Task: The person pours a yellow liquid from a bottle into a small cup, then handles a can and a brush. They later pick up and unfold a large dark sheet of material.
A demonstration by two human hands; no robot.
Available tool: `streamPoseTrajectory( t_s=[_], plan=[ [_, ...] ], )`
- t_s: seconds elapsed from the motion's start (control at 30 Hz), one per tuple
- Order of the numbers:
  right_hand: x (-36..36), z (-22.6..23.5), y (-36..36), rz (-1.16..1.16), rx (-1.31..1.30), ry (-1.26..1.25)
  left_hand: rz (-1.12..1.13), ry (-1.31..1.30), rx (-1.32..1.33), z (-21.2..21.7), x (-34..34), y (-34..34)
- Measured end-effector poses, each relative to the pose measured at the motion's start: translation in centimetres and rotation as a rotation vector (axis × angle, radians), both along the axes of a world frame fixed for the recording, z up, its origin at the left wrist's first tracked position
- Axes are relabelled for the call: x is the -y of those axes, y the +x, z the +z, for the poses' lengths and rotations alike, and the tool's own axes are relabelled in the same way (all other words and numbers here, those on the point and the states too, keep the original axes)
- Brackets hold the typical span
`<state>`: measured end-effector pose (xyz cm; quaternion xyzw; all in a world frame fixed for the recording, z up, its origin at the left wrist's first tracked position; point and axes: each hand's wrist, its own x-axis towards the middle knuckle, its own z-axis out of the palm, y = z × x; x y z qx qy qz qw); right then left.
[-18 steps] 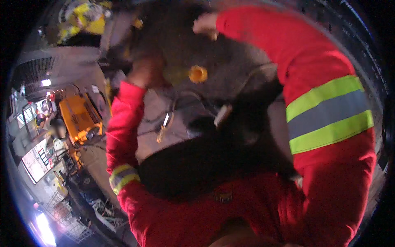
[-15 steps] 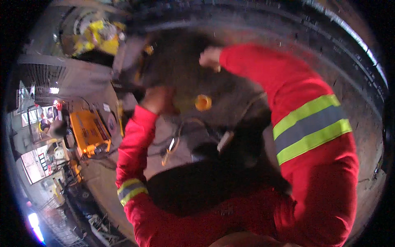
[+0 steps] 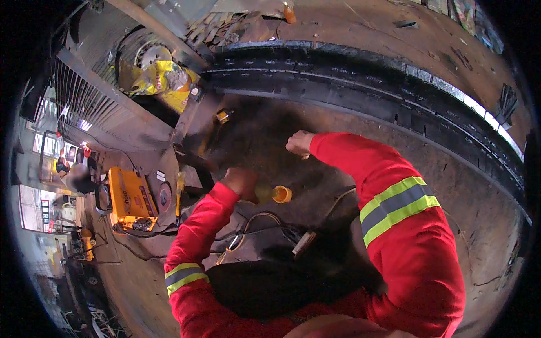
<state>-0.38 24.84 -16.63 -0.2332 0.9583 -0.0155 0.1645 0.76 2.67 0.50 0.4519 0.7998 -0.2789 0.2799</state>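
The orange-tipped tool (image 3: pixel 276 194) sits near the middle of the view, its stubby olive body clamped in the left hand (image 3: pixel 241 181), whose fingers are wrapped together around it, the orange end pointing toward three o'clock over the dark, dusty floor (image 3: pixel 451 186). At nine o'clock from that hand an orange box-shaped machine (image 3: pixel 131 198) stands on the floor, with black cables (image 3: pixel 265 222) trailing at five o'clock from it toward the person. At one o'clock from the tool the right hand (image 3: pixel 300 143) is curled into a loose fist; whether its fingers pinch anything I cannot tell. A large black tyre (image 3: pixel 360 79) arcs across twelve o'clock. A firm wrapped grip, the tip held level and the right hand braced clear of it, would seem to serve best.
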Motion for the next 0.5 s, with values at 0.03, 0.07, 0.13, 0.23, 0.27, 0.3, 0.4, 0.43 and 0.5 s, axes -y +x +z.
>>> streamPoseTrajectory(
  t_s=[0.03, 0.07, 0.13, 0.23, 0.27, 0.3, 0.4, 0.43, 0.5],
  plan=[
    [0.2, 0.4, 0.0, 0.01, -0.002, 0.004, -0.011, -0.002, -0.01, -0.4, 0.3, -0.2],
    [0.3, 0.9, -0.1, 0.019, -0.005, 0.008, -0.023, -0.005, -0.021, -0.6, 0.5, -0.4],
    [-0.1, 1.0, 0.2, 0.026, 0.007, 0.029, -0.061, 0.03, -0.012, -0.1, 0.1, -0.1],
    [1.6, 3.1, 0.9, 0.115, -0.171, 0.043, -0.085, 0.045, -0.024, -3.6, 4.1, -3.2],
    [0.5, 3.6, 1.0, 0.101, 0.086, 0.032, 0.074, -0.109, 0.049, -3.0, 1.3, -2.2],
    [-1.3, 0.0, 0.7, -0.027, 0.01, -0.06, 0.03, -0.038, -0.013, -2.4, -0.6, -1.2],
    [0.4, 0.4, 0.1, -0.044, 0.254, -0.031, 0.047, 0.037, 0.047, -1.7, 0.6, -0.4],
    [0.9, 2.0, 0.7, -0.125, 0.288, -0.11, 0.049, 0.002, 0.031, -1.5, 0.7, -0.6],
    [-0.1, 1.2, 0.0, -0.091, 0.25, -0.223, 0.019, -0.068, -0.001, -0.9, 0.3, -0.7]
  ],
)
